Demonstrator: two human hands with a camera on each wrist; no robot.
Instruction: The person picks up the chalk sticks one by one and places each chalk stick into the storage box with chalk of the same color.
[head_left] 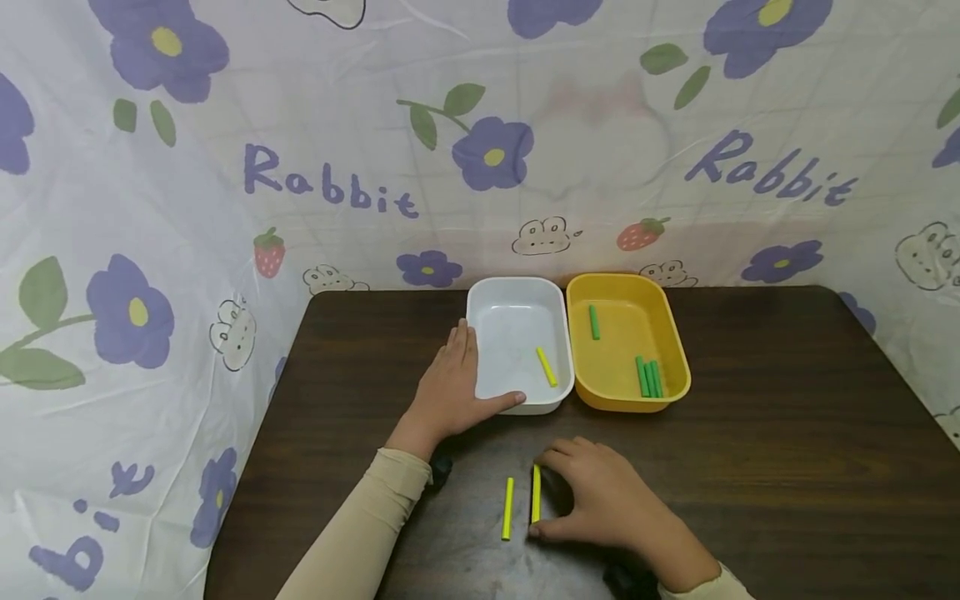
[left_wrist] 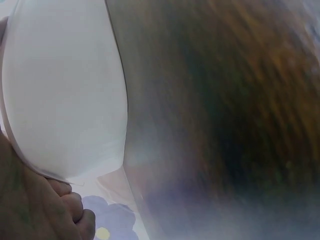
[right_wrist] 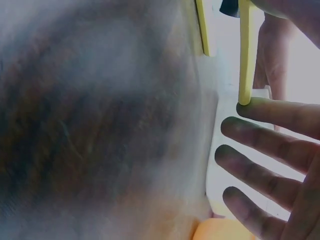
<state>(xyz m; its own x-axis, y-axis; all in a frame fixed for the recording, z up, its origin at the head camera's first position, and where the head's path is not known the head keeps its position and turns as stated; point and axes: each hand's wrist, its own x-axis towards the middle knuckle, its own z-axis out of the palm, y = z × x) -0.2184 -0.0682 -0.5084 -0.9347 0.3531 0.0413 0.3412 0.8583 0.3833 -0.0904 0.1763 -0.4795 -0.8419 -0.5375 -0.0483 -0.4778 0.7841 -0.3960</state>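
My right hand (head_left: 600,492) pinches a yellow stick (head_left: 536,493) end to end, thumb at its near end and index finger at its far end. In the right wrist view that stick (right_wrist: 245,55) spans thumb and index finger, and the other fingers are spread. Just left of it, a second yellow stick (head_left: 507,508) lies on the table. My left hand (head_left: 448,387) rests against the left side of a white tray (head_left: 517,407), fingers straight along the wall and thumb over the near rim. Inside that tray lies one yellow stick (head_left: 547,367).
A yellow tray (head_left: 622,404) stands against the white tray's right side. It holds several green sticks (head_left: 648,378), with one green stick (head_left: 594,322) apart near its back left. Both trays sit on a dark wooden table (head_left: 787,433), before a patterned cloth (head_left: 585,167) at the back edge.
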